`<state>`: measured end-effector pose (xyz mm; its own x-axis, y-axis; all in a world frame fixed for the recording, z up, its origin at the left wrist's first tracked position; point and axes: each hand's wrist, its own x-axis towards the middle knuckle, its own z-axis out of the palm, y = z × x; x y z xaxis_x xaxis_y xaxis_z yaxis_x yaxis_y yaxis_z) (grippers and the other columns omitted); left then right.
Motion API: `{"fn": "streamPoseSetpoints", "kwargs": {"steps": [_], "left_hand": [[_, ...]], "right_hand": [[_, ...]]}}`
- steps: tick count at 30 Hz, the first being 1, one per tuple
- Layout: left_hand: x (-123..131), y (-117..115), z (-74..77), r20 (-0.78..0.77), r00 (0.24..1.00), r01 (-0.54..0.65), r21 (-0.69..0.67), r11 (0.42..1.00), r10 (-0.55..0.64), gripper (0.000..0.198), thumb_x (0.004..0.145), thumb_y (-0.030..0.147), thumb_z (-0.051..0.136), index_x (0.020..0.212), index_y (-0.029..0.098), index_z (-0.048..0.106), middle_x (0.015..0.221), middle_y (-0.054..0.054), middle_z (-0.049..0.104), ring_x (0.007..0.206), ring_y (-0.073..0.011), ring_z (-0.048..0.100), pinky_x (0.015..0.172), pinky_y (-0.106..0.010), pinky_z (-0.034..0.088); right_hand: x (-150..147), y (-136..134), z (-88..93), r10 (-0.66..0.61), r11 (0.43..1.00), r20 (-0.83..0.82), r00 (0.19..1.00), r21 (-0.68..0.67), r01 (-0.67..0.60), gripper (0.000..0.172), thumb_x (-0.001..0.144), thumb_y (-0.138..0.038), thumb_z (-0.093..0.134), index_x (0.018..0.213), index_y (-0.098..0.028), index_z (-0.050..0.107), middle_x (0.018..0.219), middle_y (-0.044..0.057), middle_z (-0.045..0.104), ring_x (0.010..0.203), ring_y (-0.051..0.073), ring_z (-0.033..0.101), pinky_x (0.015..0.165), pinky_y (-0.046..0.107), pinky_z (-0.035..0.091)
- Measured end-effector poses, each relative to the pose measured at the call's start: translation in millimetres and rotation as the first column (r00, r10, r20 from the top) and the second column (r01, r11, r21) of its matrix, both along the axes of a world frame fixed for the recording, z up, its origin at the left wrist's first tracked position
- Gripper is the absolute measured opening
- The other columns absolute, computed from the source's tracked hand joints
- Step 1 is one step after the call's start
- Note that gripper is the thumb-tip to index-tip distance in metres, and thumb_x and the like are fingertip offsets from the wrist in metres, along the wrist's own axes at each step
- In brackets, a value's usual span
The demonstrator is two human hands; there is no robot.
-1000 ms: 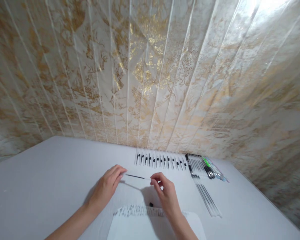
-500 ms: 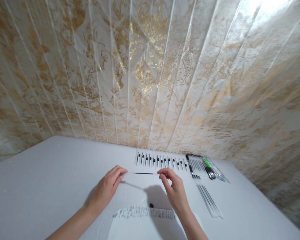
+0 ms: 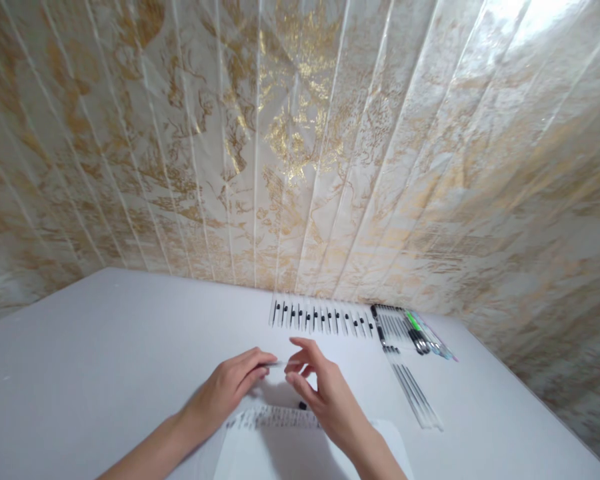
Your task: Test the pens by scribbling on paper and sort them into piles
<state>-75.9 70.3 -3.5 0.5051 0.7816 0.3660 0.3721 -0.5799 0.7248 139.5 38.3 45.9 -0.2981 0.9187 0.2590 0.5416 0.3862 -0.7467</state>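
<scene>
Low in the middle of the view, my left hand (image 3: 240, 377) pinches a thin pen part (image 3: 276, 365), which points toward my right hand. My right hand (image 3: 317, 383) has its fingers curled around the other end of this part, and its index finger is raised. How firmly the right fingers touch it is blurred. A small black cap (image 3: 303, 405) lies on the table just below, beside the right hand. Under the hands is a white sheet (image 3: 290, 453) with a band of dark marks along its top edge.
Across the back of the white table (image 3: 130, 347) runs a row of clear tubes with black refills and caps (image 3: 323, 317). To the right are a black-edged case (image 3: 393, 327), coloured pens (image 3: 425, 337) and several long refills (image 3: 416, 393). A gold-patterned curtain (image 3: 290, 147) hangs behind.
Both hands have come closer together and slightly lower. The dark refill that showed between them is now mostly hidden, and a short pale length shows between the fingers.
</scene>
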Motion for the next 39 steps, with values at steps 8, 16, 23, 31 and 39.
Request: {"fn": "streamPoseSetpoints", "kwargs": {"steps": [8,16,23,31,39], "left_hand": [[0,-3,-0.5,0.029,0.998,-0.057,0.098,0.994,0.054,0.02,0.099,0.02,0.04,0.11,0.024,0.056,0.093,0.001,0.065,0.081,-0.0134,0.065,0.074,-0.023,0.05],[3,-3,-2.3,-0.048,0.999,0.012,0.277,0.961,0.001,0.024,0.102,0.023,0.04,0.119,0.025,0.056,0.095,-0.002,0.067,0.087,-0.0168,0.063,0.079,-0.026,0.048],[5,-4,-2.8,-0.062,0.998,0.039,0.262,0.964,-0.024,0.026,0.103,0.026,0.039,0.124,0.026,0.054,0.097,-0.002,0.067,0.089,-0.0174,0.063,0.079,-0.026,0.047],[6,-6,0.1,-0.026,0.999,0.038,0.258,0.965,-0.032,0.024,0.103,0.026,0.039,0.12,0.026,0.056,0.092,-0.001,0.067,0.084,-0.0157,0.064,0.076,-0.024,0.048],[12,-12,4.3,0.08,0.996,0.012,0.264,0.965,-0.034,0.019,0.099,0.018,0.045,0.107,0.022,0.062,0.085,-0.001,0.068,0.077,-0.0138,0.066,0.071,-0.02,0.051]], "right_hand": [[-3,-4,-3.7,-0.051,0.984,0.615,0.787,-0.102,0.144,0.021,0.065,0.003,0.067,0.076,-0.015,0.068,0.089,0.013,0.072,0.083,0.03,0.068,0.067,0.034,0.05],[-4,-3,-6.2,-0.114,0.993,0.167,0.979,-0.002,0.116,0.016,0.082,-0.004,0.055,0.082,-0.019,0.058,0.074,0.0,0.066,0.064,0.014,0.062,0.06,0.021,0.047],[-5,-4,-4.2,-0.07,0.993,-0.017,0.997,0.096,0.072,0.018,0.082,-0.003,0.056,0.082,-0.021,0.059,0.077,-0.001,0.064,0.066,0.013,0.06,0.063,0.022,0.047],[-6,-5,-3.1,-0.102,0.994,-0.011,0.995,0.023,0.103,0.014,0.082,-0.005,0.06,0.083,-0.019,0.063,0.077,0.001,0.067,0.066,0.014,0.061,0.064,0.022,0.046],[-10,-9,-16.9,-0.16,0.987,0.214,0.964,0.062,0.15,0.031,0.097,-0.032,0.043,0.07,-0.02,0.052,0.061,-0.001,0.06,0.054,0.014,0.052,0.052,0.022,0.034]]}}
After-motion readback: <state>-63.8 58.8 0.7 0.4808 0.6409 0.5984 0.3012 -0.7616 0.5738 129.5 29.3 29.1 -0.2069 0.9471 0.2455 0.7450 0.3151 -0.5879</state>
